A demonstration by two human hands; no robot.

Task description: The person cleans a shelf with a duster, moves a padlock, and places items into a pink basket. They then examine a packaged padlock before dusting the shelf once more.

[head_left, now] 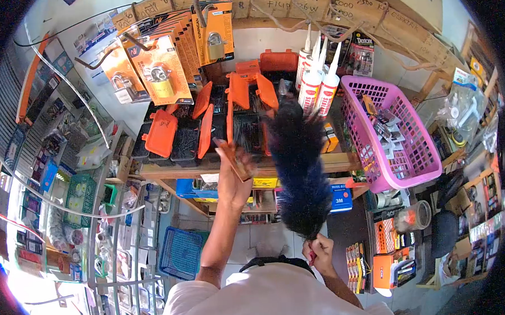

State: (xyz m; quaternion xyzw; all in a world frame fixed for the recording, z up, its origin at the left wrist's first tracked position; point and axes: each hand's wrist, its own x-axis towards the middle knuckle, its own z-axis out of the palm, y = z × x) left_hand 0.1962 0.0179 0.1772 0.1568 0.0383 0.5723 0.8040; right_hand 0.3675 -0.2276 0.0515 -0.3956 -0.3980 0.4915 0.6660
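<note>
Two bare hands are seen before a wooden-edged table (177, 171); the right hand (321, 251) has its fingers clenched round the base of a feather duster (301, 180), whose dense, shaggy plume is black with a bluish sheen and blurred towards the tip; the plume crosses in front of the table's edge, its far end close to white sealant tubes (327, 95), smooth cylinders with tapering nozzles; the left hand (232, 186) grasps a flat, reddish-brown strip (240, 165) between thumb and fingers, its material not determinable, near the table's front edge; behind it sit black plastic boxes (183, 153) with orange lids (161, 133), rectangular and round-cornered, several raised at differing tilts, small dark pieces heaped inside; padlocks (160, 84) on glossy orange cards hang above from metal hooks; at right, a pink basket (415, 182) of perforated plastic, smooth-rimmed, holds small packets; a blue lattice basket (180, 250) stands low at left.
</note>
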